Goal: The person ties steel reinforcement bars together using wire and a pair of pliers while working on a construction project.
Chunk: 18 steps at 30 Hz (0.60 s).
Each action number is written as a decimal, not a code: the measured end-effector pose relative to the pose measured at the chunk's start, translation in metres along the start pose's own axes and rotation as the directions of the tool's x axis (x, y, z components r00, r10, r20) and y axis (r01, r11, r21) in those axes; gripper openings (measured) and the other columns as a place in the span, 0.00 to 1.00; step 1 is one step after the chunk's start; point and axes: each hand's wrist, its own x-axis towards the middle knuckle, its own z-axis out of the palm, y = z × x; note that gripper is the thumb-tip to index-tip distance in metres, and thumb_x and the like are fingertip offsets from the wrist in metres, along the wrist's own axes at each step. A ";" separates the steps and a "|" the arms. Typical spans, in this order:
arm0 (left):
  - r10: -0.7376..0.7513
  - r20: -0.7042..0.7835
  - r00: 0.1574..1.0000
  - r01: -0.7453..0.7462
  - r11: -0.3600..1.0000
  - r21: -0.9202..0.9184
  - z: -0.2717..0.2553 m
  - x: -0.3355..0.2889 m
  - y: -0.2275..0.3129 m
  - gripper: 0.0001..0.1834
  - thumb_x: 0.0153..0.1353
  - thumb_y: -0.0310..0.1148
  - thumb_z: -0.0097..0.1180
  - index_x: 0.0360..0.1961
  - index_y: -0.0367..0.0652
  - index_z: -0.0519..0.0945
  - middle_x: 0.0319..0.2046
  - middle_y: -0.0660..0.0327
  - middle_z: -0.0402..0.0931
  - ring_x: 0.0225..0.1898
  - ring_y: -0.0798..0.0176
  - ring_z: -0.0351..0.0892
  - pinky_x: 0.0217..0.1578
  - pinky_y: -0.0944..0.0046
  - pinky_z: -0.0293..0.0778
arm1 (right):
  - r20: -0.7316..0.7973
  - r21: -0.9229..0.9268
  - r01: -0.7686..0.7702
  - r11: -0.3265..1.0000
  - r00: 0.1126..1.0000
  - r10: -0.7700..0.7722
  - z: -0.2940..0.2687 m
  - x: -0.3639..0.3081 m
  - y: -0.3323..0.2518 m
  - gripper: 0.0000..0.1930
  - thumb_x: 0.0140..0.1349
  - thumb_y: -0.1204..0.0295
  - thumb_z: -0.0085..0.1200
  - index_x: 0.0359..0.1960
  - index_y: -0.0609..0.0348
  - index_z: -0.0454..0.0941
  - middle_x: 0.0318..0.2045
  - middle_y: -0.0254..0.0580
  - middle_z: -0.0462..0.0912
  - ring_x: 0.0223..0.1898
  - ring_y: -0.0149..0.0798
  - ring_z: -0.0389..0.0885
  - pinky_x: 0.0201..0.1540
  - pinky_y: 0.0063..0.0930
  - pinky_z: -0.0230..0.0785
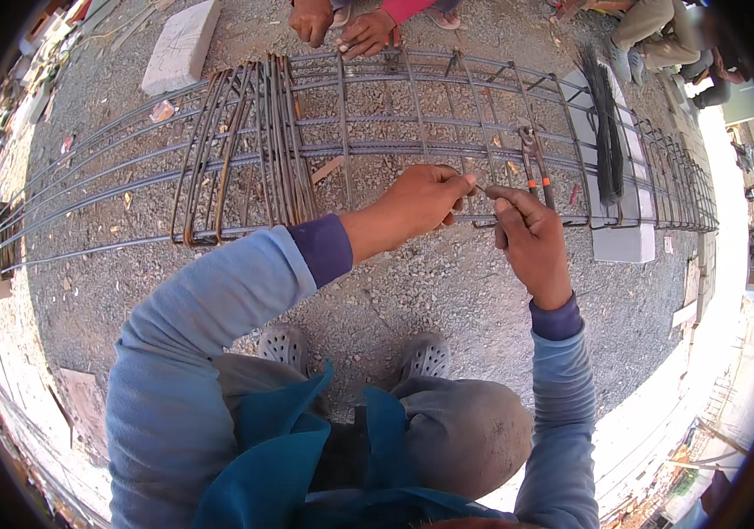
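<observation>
Both my hands meet over the near side of a rebar cage (pixel 343 106) that lies across the gravel. My left hand (pixel 419 199) is closed, thumb and forefinger pinching one end of a short thin wire (pixel 480 187). At the wire's other end, my right hand (pixel 534 236) is closed with its fingers curled and the thumb against the forefinger. Just beyond my right hand, pincers (pixel 531 160) with orange-and-black grips rest on the bars. A bundle of dark tie wire (pixel 608 145) lies over the cage further right.
Closely packed stirrups (pixel 276 141) hang on the long bars at left. A pale block (pixel 624 245) supports the cage at right; another block (pixel 181 46) lies at far left. Across the cage, another person's hands (pixel 366 33) are at the top bar. More people crouch at far right.
</observation>
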 end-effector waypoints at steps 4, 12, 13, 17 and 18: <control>-0.032 0.057 0.998 0.041 0.983 -0.178 -0.008 0.003 -0.008 0.22 0.65 0.49 0.48 0.38 0.38 0.79 0.26 0.64 0.74 0.25 0.69 0.74 0.28 0.67 0.72 | -0.062 -0.319 0.036 0.947 0.996 -0.059 0.001 0.010 -0.018 0.11 0.62 0.71 0.50 0.40 0.65 0.80 0.17 0.36 0.74 0.19 0.24 0.69 0.24 0.23 0.62; -0.049 0.192 0.980 0.121 0.916 -0.382 0.010 0.017 -0.005 0.22 0.66 0.49 0.44 0.34 0.38 0.77 0.24 0.62 0.74 0.22 0.66 0.73 0.24 0.65 0.70 | 0.067 -0.871 0.077 0.485 0.997 -0.038 0.016 0.021 -0.073 0.11 0.58 0.65 0.52 0.40 0.49 0.83 0.31 0.46 0.83 0.34 0.53 0.81 0.38 0.42 0.73; -0.001 0.187 0.982 0.082 0.900 -0.428 0.011 0.017 0.000 0.22 0.67 0.48 0.44 0.34 0.38 0.76 0.24 0.62 0.74 0.22 0.67 0.73 0.23 0.65 0.69 | 0.061 -0.876 0.069 0.477 0.998 -0.034 0.015 0.023 -0.079 0.11 0.58 0.65 0.52 0.40 0.49 0.83 0.31 0.46 0.83 0.34 0.53 0.81 0.38 0.42 0.73; 0.220 0.042 0.975 -0.194 0.925 -0.326 0.010 0.031 -0.008 0.19 0.64 0.44 0.48 0.39 0.35 0.77 0.24 0.58 0.74 0.24 0.62 0.75 0.26 0.61 0.71 | 0.054 -0.930 0.094 0.354 0.991 -0.121 0.007 0.047 -0.092 0.12 0.56 0.66 0.52 0.40 0.48 0.83 0.32 0.49 0.83 0.36 0.52 0.81 0.40 0.43 0.73; 0.221 0.043 0.974 -0.195 0.923 -0.331 0.008 0.031 -0.007 0.19 0.64 0.44 0.48 0.39 0.35 0.77 0.24 0.58 0.74 0.24 0.62 0.75 0.26 0.61 0.71 | 0.026 -0.949 0.062 0.311 0.993 -0.118 0.003 0.056 -0.094 0.12 0.56 0.66 0.51 0.41 0.48 0.83 0.32 0.49 0.83 0.37 0.52 0.81 0.41 0.43 0.72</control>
